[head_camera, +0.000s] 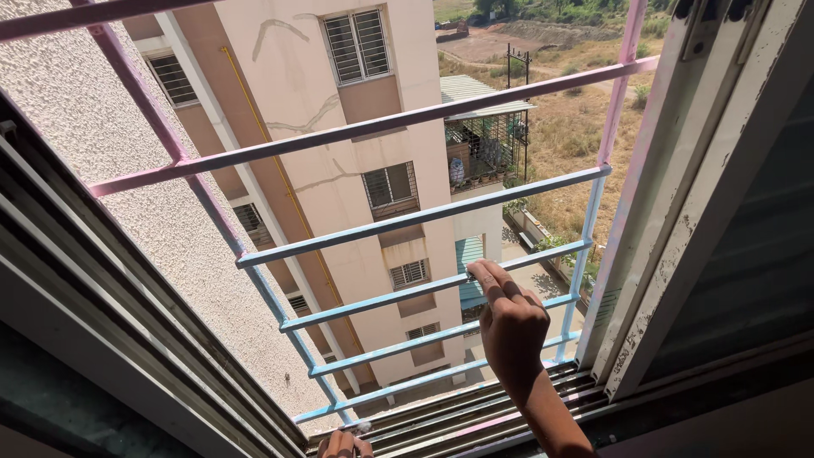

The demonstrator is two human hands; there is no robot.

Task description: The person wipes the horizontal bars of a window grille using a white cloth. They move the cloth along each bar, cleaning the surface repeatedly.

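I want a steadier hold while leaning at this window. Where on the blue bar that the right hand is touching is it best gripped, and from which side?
Probably grip the blue bar on its bare stretch just left of the right hand, coming from inside the room, fingers curling over the top. It is thin, runs nearly level and has open gaps above and below, so fingers can wrap around it.

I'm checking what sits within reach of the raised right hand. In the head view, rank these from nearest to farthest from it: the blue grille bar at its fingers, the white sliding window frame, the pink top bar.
From the right hand:
1. Blue grille bar, touched by the fingertips.
2. White sliding window frame, to its right.
3. Pink top bar, high above.
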